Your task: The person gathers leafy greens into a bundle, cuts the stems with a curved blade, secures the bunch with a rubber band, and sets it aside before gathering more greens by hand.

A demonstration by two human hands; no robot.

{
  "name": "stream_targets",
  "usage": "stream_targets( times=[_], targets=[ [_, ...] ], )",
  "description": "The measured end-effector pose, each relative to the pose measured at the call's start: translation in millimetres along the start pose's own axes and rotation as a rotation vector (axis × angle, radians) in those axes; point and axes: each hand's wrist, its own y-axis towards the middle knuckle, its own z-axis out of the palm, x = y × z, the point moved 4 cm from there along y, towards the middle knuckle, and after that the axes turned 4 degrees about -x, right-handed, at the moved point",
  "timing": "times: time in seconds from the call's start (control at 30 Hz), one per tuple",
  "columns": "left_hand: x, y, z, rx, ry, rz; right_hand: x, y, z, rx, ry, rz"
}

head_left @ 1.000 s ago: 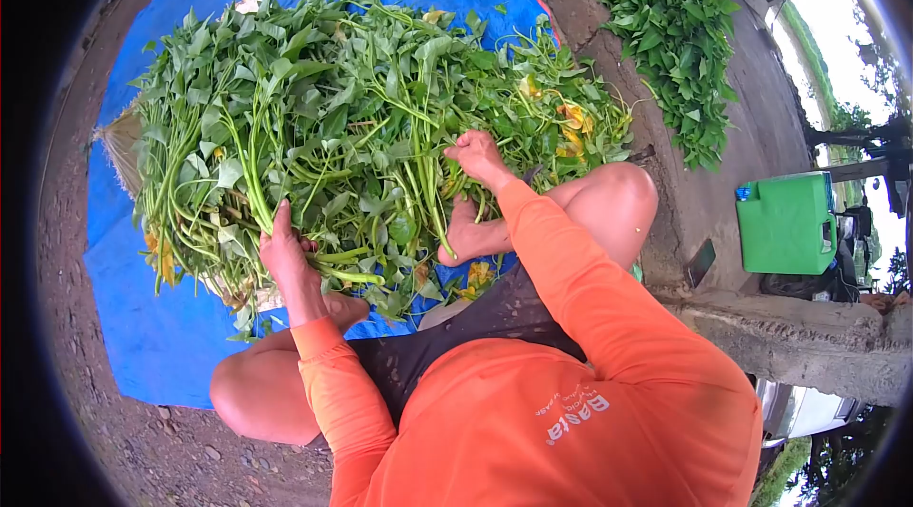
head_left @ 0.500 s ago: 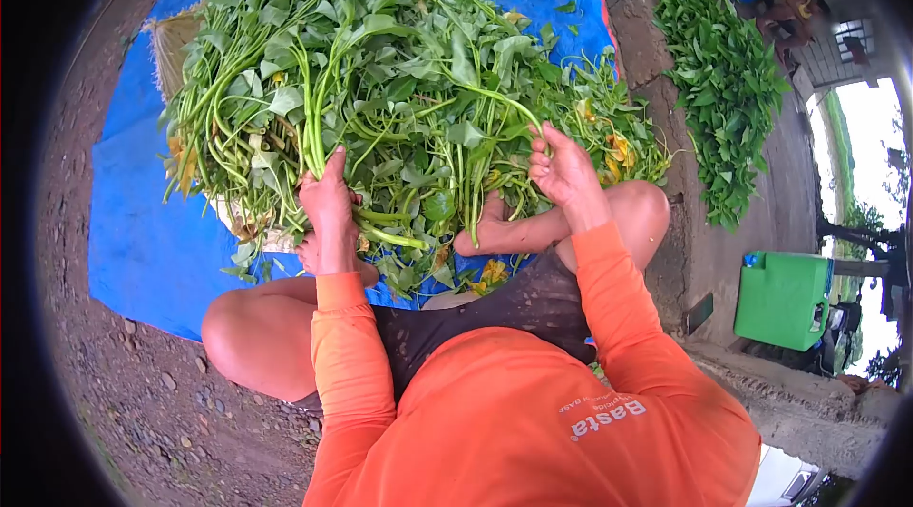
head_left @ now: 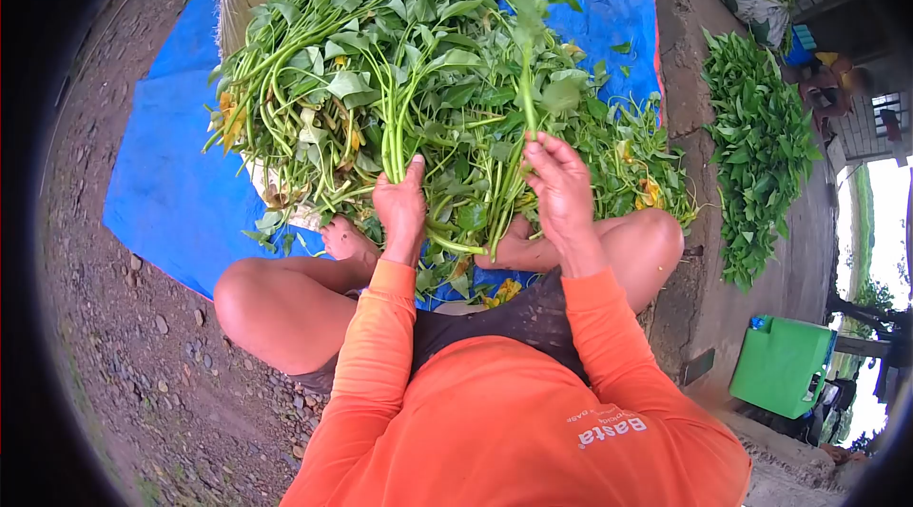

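Note:
A large heap of leafy green stems (head_left: 456,41), like water spinach, lies in front of my crossed legs. My left hand (head_left: 400,206) is closed round a small bunch of stems (head_left: 393,131), its leaves pointing away from me. To its right, my right hand (head_left: 561,185) pinches the lower end of a single leafy stem (head_left: 529,79) held upright above the heap; its top is blurred. Cut stem ends show between the two hands. Some yellowed leaves (head_left: 650,191) are mixed into the heap on the right.
A blue tarp (head_left: 171,155) lies under the heap, with a sack (head_left: 238,12) at its far left. Another pile of greens (head_left: 758,155) lies on the concrete at right. A green container (head_left: 783,366) stands nearer. A person (head_left: 829,88) is at the far right. Gravel (head_left: 171,345) borders the tarp.
My right hand has raised its stem from a slanted position over the heap to upright. My left hand keeps its bunch and is closer to the right hand. The camera view has shifted.

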Motion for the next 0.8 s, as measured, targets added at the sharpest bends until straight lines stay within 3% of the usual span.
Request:
stream_targets(
  times=[0.07,0.17,0.23,0.37,0.4,0.47,0.57,0.63,0.7,0.8],
  targets=[
    [8,-15,13,0.029,0.011,-0.074,-37,8,24,0.108,-0.063,0.039],
    [48,-12,22,0.107,0.026,-0.101,-111,1,36,0.107,-0.272,0.438],
    [72,-4,14,0.187,0.178,-0.227,-146,-7,29,0.056,-0.185,0.610],
    [64,-24,18,0.198,0.006,-0.334,-172,-12,11,0.142,-0.028,0.769],
    [62,-22,17,0.277,0.017,-0.469,-177,-8,7,0.192,0.006,0.786],
    [79,0,16,0.335,0.019,-0.403,-186,-4,1,0.276,0.079,0.804],
    [65,-2,20,0.363,-0.030,-0.305,-164,-18,9,0.135,-0.159,0.725],
    [57,-4,22,0.329,-0.161,-0.240,-160,-23,9,0.108,-0.435,0.562],
    [51,-1,26,0.367,-0.106,-0.223,-164,-23,7,0.164,-0.424,0.365],
    [38,-10,30,0.453,-0.047,-0.247,-157,-24,3,0.145,-0.438,0.331]
  ],
)
